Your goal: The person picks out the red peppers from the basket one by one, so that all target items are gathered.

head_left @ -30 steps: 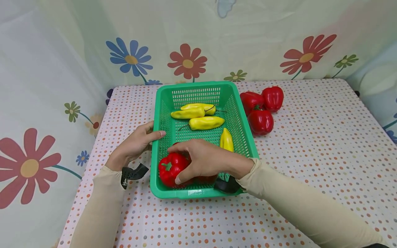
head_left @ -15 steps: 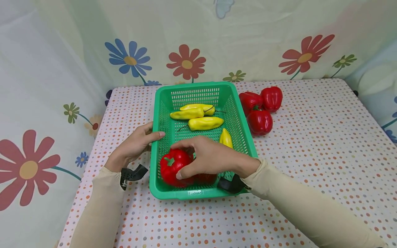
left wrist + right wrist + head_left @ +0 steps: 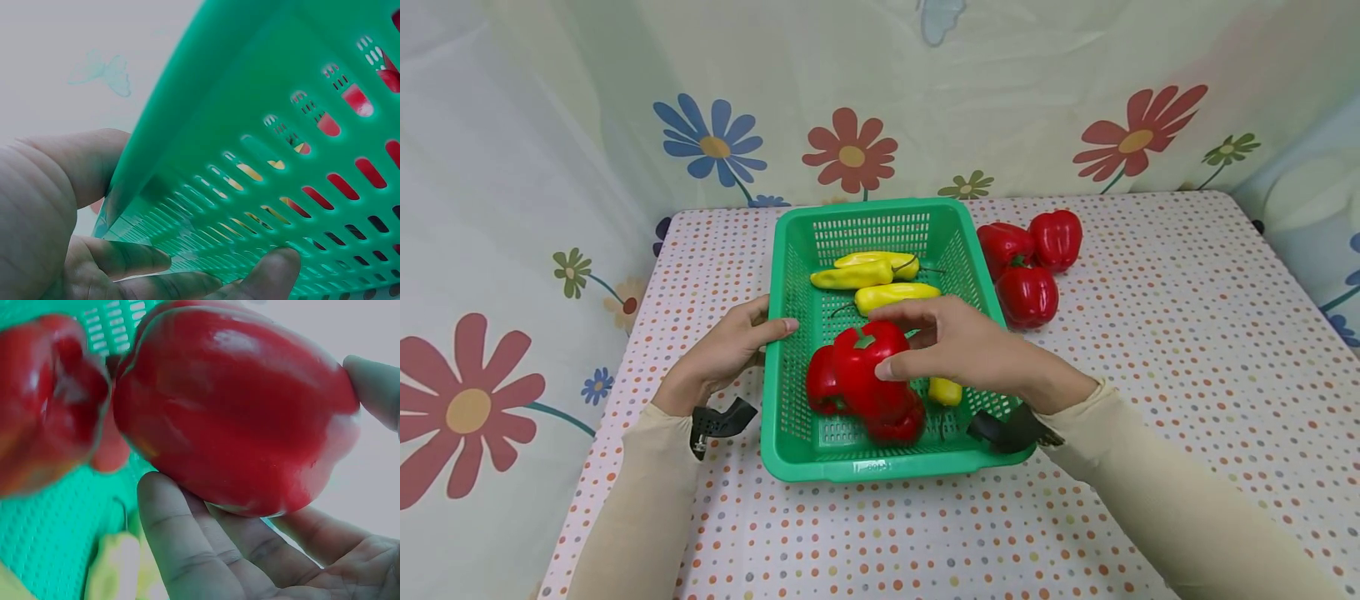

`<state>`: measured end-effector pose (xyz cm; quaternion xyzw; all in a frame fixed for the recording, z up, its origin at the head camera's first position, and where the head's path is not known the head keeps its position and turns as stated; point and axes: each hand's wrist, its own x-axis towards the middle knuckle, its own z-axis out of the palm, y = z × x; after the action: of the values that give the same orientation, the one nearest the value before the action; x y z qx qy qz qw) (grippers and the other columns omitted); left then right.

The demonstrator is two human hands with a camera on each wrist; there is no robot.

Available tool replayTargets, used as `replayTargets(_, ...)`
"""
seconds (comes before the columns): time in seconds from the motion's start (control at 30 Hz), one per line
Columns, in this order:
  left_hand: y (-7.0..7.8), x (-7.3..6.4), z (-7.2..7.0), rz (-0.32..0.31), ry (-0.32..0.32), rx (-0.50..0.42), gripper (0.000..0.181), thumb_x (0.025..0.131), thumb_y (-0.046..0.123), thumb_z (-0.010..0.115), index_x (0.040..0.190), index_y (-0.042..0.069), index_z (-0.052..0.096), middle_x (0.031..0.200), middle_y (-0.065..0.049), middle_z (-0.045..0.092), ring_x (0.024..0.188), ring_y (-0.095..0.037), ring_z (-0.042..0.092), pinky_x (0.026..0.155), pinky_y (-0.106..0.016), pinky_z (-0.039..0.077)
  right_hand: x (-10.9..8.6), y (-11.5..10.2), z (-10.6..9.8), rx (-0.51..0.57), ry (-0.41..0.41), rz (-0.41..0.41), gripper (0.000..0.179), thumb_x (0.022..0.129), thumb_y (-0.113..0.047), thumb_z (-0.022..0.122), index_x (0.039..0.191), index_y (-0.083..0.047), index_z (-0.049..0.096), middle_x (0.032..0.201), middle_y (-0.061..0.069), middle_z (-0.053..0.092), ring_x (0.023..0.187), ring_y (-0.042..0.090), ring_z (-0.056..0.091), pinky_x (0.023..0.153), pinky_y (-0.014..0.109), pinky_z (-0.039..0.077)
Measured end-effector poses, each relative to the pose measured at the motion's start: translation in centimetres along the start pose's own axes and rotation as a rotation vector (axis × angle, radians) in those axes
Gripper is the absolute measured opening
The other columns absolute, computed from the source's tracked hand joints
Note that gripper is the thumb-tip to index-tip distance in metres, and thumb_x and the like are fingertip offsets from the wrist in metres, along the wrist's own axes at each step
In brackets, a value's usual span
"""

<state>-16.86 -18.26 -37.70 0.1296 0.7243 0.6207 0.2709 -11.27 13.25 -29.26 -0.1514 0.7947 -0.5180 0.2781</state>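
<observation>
My right hand holds a red bell pepper between thumb and fingers, raised over the front part of a green plastic basket. In the right wrist view, the fingers lie along one side of this pepper and the thumb presses its end. Beneath and beside it, more red bell peppers lie in the basket, partly hidden. My left hand grips the basket's left rim, thumb over the top. Its fingers lie against the slotted outer wall in the left wrist view.
Several yellow peppers lie in the basket, mostly toward the back; one yellow pepper is near the right wrist. Three red bell peppers sit on the dotted tablecloth right of the basket. A flowered curtain stands behind.
My right hand has lifted the red bell pepper from the basket's front left and carried it right and up, uncovering other red bell peppers. The left hand stays on the rim.
</observation>
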Motion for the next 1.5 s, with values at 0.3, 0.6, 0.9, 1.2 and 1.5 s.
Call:
replayTargets(0.3,-0.1,0.0,0.0,-0.001,-0.002,0.008,0.059,0.109,0.021,0.053,0.16,0.001,0.032,0.144,-0.031,0.054,0.104,-0.031,0.074,0.084,-0.049,0.065,-1.7,1.3,-3.4,0.033,0.152,0.037,0.071,0.09,-0.024,0.079,0.153,-0.009,0.049,0.141,0.013,0.057,0.126,0.037,0.056,0.09,0.053,0.063)
replayTargets(0.6,-0.1,-0.1,0.1,0.003,-0.007,0.006,0.059,0.109,0.02,0.053,0.161,0.002,0.031,0.145,-0.031,0.053,0.106,-0.035,0.074,0.083,-0.049,0.065,-2.6,2.2,-5.6,0.083,0.232,0.009,0.064,0.097,-0.019,0.071,0.153,-0.002,0.046,0.143,0.019,0.055,0.121,0.036,0.059,0.085,0.038,0.065)
replayTargets(0.9,-0.2,-0.1,0.0,0.001,-0.005,0.004,0.059,0.109,0.02,0.054,0.16,0.001,0.032,0.145,-0.031,0.053,0.107,-0.035,0.073,0.085,-0.049,0.065,-3.3,3.0,-7.2,0.088,0.296,0.024,0.061,0.1,-0.021,0.069,0.153,-0.003,0.045,0.142,0.018,0.053,0.116,0.032,0.061,0.084,0.033,0.065)
replayTargets(1.2,-0.3,-0.1,0.1,0.006,-0.007,-0.001,0.059,0.109,0.02,0.054,0.16,0.001,0.032,0.146,-0.031,0.053,0.109,-0.036,0.072,0.086,-0.049,0.064,-4.5,4.7,-9.7,0.145,0.377,0.023,0.044,0.104,-0.021,0.063,0.145,-0.01,0.049,0.138,0.004,0.052,0.116,0.023,0.06,0.083,0.031,0.065)
replayTargets(1.5,0.1,0.0,0.1,-0.005,0.0,0.0,0.058,0.109,0.022,0.055,0.159,0.002,0.034,0.145,-0.027,0.055,0.109,-0.035,0.072,0.086,-0.048,0.065,-5.5,6.4,-12.5,0.303,0.446,0.004,0.031,0.103,-0.016,0.064,0.133,-0.019,0.059,0.132,0.0,0.058,0.103,0.016,0.067,0.077,0.027,0.065)
